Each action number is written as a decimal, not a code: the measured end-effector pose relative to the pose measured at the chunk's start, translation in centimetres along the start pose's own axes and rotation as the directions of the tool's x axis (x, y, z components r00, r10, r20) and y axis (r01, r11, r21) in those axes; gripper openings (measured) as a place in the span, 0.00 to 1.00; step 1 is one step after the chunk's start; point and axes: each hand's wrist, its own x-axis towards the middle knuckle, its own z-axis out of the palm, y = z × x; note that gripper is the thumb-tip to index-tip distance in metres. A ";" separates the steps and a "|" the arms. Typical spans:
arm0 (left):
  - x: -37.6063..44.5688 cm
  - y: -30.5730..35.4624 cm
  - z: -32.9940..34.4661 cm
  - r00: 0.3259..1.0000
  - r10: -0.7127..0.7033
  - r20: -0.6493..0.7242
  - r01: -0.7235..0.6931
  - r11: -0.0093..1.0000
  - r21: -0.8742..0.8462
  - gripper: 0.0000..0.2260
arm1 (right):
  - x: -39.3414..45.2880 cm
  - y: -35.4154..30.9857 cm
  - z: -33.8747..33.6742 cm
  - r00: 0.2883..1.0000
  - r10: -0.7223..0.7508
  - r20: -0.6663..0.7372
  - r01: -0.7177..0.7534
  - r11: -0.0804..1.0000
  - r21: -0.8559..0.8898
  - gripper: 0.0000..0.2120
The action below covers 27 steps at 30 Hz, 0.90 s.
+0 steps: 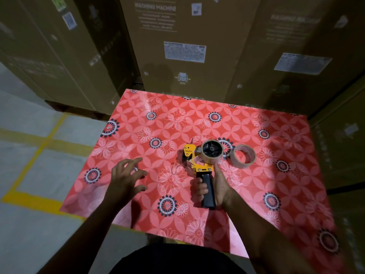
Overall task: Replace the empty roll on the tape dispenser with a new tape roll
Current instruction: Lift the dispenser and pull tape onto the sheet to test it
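Observation:
A yellow tape dispenser [194,161] with a black handle lies over the red flowered table [138,123]. My right hand [215,184] is wrapped around that handle, thumb stretched up toward the hub. On the hub sits a thin brown roll [212,150] around a black wheel. A second tape roll [243,156], pale and clear-looking, lies flat on the table just right of the dispenser, touching nothing. My left hand [126,175] hovers over the table to the left of the dispenser, fingers spread, holding nothing.
Tall cardboard boxes [183,46] marked "washing machine" stand close behind the table and along its right side. To the left is grey concrete floor [29,155] with yellow lines. The table's left edge runs diagonally.

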 end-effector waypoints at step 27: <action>6.9 7.1 -0.6 0.646 0.075 0.759 0.714 -0.410 -0.567 0.19 | -7.1 -2.9 11.4 0.908 -0.235 -0.347 -0.081 0.715 -0.695 0.26</action>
